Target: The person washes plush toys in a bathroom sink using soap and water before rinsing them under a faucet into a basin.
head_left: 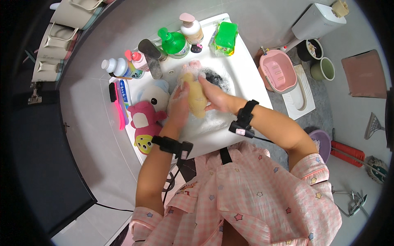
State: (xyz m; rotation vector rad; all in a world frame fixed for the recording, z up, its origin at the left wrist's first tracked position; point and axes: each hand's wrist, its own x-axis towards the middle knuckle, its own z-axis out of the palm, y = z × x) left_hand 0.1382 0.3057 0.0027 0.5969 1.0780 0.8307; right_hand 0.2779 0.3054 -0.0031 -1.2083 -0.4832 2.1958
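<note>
Over a white washbasin [246,77] of sudsy water, my left hand [180,106] and my right hand [217,95] hold a wet yellow plush toy [197,97] between them, one on each side. Foam clings to my fingers and to the toy. Just beyond it, pinkish soft material [194,64] shows in the suds, its form unclear. A black item [214,77] lies in the foamy water by my right hand. Left of my left hand, a white and light-blue plush toy [155,97] and a pink plush toy [144,115] rest on the basin's rim, beside a small yellow plush face [144,144].
Around the faucet [152,60] stand a green pump bottle [174,43], a white pump bottle [192,29] and other bottles. Green soap [227,34] lies on packaging at the back right. A pink brush [118,107] lies on the left rim. A pink tub [278,70] stands right of the basin.
</note>
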